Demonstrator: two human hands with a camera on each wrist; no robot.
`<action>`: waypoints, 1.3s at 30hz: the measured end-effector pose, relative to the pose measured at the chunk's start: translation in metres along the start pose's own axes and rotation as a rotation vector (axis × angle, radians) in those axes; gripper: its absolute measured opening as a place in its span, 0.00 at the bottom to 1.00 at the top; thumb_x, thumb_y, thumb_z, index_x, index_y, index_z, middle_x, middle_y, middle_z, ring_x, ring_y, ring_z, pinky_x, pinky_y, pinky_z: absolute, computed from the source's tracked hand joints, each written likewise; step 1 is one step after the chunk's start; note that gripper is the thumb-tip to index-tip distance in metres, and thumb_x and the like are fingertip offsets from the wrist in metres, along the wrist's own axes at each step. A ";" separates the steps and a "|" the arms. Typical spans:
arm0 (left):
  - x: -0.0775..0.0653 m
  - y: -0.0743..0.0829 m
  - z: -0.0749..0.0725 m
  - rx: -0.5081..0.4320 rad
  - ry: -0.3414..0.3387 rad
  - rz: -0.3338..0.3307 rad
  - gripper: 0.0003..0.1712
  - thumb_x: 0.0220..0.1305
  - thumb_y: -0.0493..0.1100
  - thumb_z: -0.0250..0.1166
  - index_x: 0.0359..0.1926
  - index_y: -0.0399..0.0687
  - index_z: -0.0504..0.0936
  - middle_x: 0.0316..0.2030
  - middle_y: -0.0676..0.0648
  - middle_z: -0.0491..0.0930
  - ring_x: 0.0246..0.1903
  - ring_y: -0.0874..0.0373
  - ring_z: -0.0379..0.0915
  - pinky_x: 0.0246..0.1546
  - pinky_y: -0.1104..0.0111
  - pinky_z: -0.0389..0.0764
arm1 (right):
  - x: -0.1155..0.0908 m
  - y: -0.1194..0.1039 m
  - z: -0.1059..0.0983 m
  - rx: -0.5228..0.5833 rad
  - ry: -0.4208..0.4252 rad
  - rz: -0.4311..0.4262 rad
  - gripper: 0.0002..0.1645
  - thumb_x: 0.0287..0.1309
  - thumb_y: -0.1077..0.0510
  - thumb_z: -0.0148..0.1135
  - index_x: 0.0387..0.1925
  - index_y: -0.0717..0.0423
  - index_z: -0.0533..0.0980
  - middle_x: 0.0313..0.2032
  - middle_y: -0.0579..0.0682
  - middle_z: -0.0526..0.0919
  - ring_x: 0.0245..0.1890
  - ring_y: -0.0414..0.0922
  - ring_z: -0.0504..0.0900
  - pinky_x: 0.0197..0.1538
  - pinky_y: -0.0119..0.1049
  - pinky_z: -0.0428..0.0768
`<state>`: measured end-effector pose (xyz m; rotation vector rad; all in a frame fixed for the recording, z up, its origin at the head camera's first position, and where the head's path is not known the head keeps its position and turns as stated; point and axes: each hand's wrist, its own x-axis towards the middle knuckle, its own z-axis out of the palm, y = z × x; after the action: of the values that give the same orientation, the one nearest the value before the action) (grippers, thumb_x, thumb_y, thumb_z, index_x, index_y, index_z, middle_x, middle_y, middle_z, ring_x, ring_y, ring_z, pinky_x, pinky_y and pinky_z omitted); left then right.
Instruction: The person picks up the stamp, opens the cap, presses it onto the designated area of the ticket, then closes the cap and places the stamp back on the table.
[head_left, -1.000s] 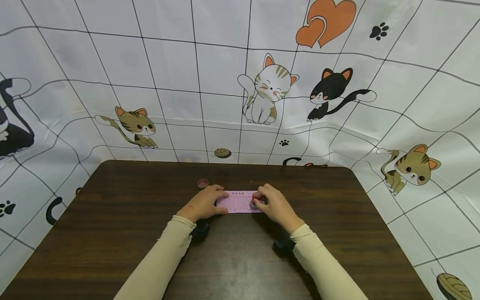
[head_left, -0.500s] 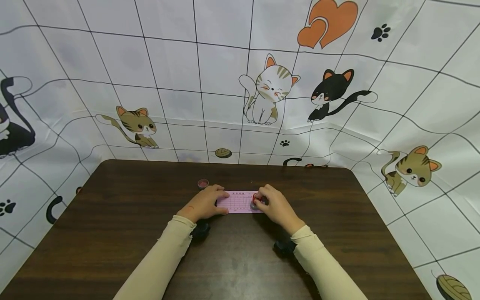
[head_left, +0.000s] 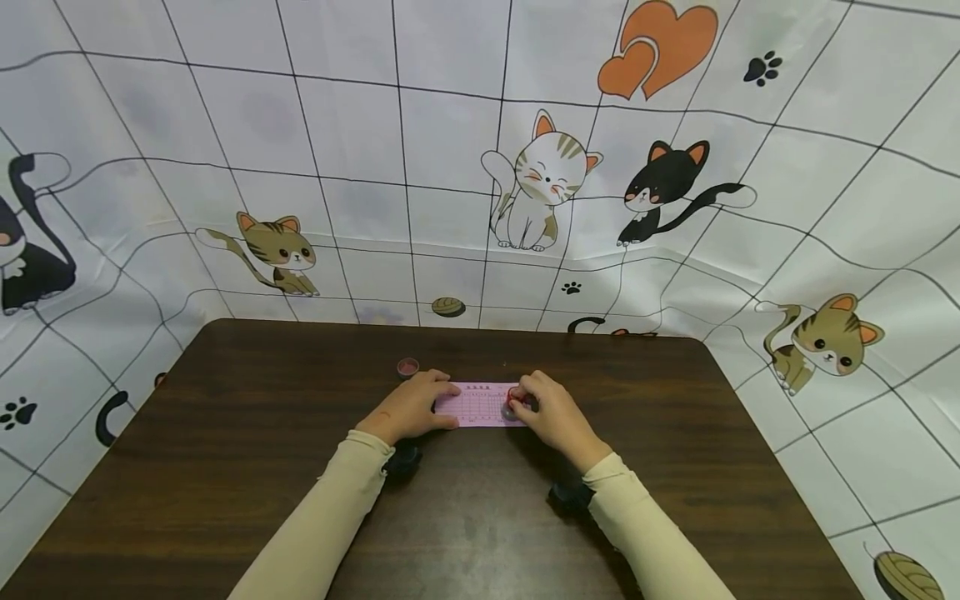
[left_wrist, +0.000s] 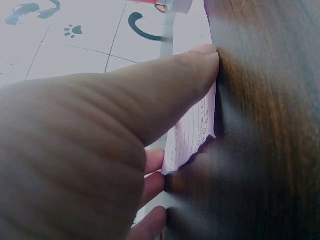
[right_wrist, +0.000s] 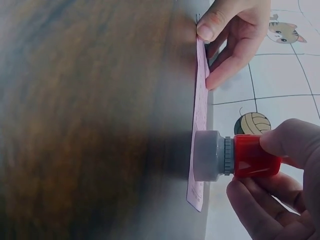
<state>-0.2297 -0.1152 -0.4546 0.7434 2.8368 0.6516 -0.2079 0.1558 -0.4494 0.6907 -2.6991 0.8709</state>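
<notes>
A pink printed form slip [head_left: 480, 405] with a grid lies flat on the table. My right hand [head_left: 557, 417] grips a stamp by its red handle [right_wrist: 257, 156], thumb on one side and fingers on the other. The stamp's grey base [right_wrist: 207, 156] stands upright on the right part of the slip, touching it. At the slip's left end, my left hand [head_left: 408, 408] presses it down, with the thumb [left_wrist: 197, 67] on the near edge and fingertips [right_wrist: 214, 81] at the far edge. The stamp's underside is hidden.
A small round open container [head_left: 407, 367], reddish inside, sits just behind my left hand. The dark wooden table [head_left: 480, 517] ends at a white cat-print curtain [head_left: 450, 208] behind it. A black wrist device [head_left: 570, 496] shows under the right forearm.
</notes>
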 end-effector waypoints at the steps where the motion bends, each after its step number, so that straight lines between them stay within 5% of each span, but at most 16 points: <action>1: 0.000 0.000 0.000 0.000 -0.002 0.001 0.33 0.63 0.55 0.75 0.65 0.48 0.81 0.68 0.39 0.72 0.68 0.43 0.69 0.69 0.51 0.70 | 0.000 0.000 0.000 0.000 0.005 -0.003 0.13 0.60 0.63 0.74 0.30 0.49 0.76 0.31 0.45 0.75 0.31 0.45 0.74 0.36 0.35 0.74; 39: -0.001 0.000 0.003 -0.006 0.016 0.005 0.33 0.62 0.54 0.76 0.65 0.48 0.81 0.68 0.39 0.72 0.68 0.44 0.69 0.68 0.50 0.71 | -0.004 0.001 0.004 0.030 0.027 0.020 0.11 0.60 0.63 0.73 0.31 0.49 0.77 0.33 0.44 0.76 0.34 0.46 0.77 0.39 0.37 0.77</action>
<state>-0.2285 -0.1143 -0.4567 0.7484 2.8468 0.6686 -0.2051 0.1562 -0.4546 0.6551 -2.6790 0.9201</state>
